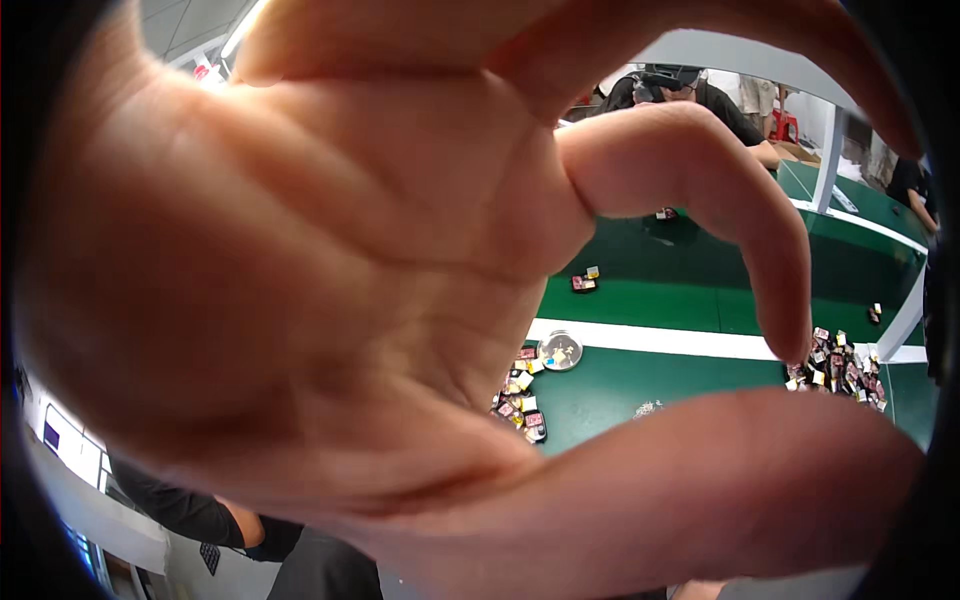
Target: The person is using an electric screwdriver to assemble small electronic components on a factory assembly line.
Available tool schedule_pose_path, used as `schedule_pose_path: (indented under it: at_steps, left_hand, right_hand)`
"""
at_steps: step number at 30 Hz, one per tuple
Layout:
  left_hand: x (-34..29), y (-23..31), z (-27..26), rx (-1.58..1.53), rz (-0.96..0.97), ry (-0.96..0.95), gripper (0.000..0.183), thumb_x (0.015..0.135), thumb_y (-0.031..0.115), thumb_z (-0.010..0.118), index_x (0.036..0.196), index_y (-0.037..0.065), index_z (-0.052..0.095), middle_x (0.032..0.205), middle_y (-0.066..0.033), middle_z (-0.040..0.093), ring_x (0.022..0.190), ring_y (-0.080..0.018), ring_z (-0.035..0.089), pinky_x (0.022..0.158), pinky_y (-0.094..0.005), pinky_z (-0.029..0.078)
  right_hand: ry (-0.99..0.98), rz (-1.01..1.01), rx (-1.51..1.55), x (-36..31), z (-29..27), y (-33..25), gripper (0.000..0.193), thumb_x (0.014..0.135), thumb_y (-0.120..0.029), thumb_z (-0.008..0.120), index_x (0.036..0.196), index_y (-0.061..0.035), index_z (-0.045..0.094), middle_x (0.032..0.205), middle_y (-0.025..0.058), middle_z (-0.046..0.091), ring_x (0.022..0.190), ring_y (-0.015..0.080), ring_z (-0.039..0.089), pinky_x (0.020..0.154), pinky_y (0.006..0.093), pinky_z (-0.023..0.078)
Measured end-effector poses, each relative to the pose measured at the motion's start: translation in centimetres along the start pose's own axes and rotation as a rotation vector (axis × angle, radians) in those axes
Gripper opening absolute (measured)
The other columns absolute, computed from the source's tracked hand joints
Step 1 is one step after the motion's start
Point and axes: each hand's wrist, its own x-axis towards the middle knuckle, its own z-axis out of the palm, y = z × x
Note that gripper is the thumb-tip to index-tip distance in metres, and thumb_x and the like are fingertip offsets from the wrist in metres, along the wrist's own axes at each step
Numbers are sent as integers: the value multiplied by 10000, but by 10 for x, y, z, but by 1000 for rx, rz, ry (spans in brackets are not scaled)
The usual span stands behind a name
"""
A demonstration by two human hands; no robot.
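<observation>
A large, close hand fills most of the head view, its palm toward the camera. I take it for my left hand (400, 270), though its arm does not show. The fingers spread to the right and bend loosely, with nothing between them. Only a sliver of skin at the lower edge may be my right hand (702, 590); its fingers are hidden. Beyond the palm, small black-and-pink pieces with white and yellow labels (525, 408) lie in a heap, partly covered by the hand. Close to them is a round clear dish (560, 350) with small bits in it.
Another heap of labelled pieces (840, 368) lies on the green table (600, 395) at right. A white rail (660, 338) crosses the table. Tiny pale bits (648, 409) are scattered on it. A person (690, 95) sits across; a dark-sleeved arm (180, 505) shows at lower left.
</observation>
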Motion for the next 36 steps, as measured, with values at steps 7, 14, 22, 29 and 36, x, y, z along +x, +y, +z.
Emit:
schedule_pose_path:
  at_steps: [7,14,22,29,36]
  left_hand:
    - [-22,-7,35,-65,-11,-50,752,823,185,680,1402,-29,250,1279,-266,479,1119,-319,536,838,-374,492]
    - [-32,-28,67,-241,-338,-74,682,851,157,642,1392,-29,270,1254,-261,504,1105,-313,547,838,-368,491]
    - [-94,-107,78,37,-688,-335,357,877,45,551,1222,8,468,938,-133,673,853,-195,648,750,-298,497]
    - [-209,-234,90,698,-1023,-897,524,814,315,658,1189,-27,525,948,-226,648,943,-346,627,839,-393,479]
    - [-224,-253,112,828,-693,-902,406,804,194,656,1129,-29,562,944,-230,631,946,-373,604,839,-417,479]
  right_hand:
    - [-98,64,20,-5,-9,-9,162,931,-160,511,850,-33,571,539,-21,363,457,81,304,466,239,304]
    - [-65,-10,-5,6,2,-3,131,955,-178,458,894,-65,431,497,-20,314,385,76,293,419,244,315]
    - [-82,9,20,6,-13,-1,132,961,-180,409,889,-72,431,490,-13,332,368,86,312,409,265,355]
    - [-122,65,62,5,-13,0,121,951,-177,416,889,-73,422,492,-7,353,377,92,332,419,274,370]
    - [-147,79,37,6,-14,-1,134,969,-189,407,909,-71,430,501,-14,349,390,82,347,436,259,366]
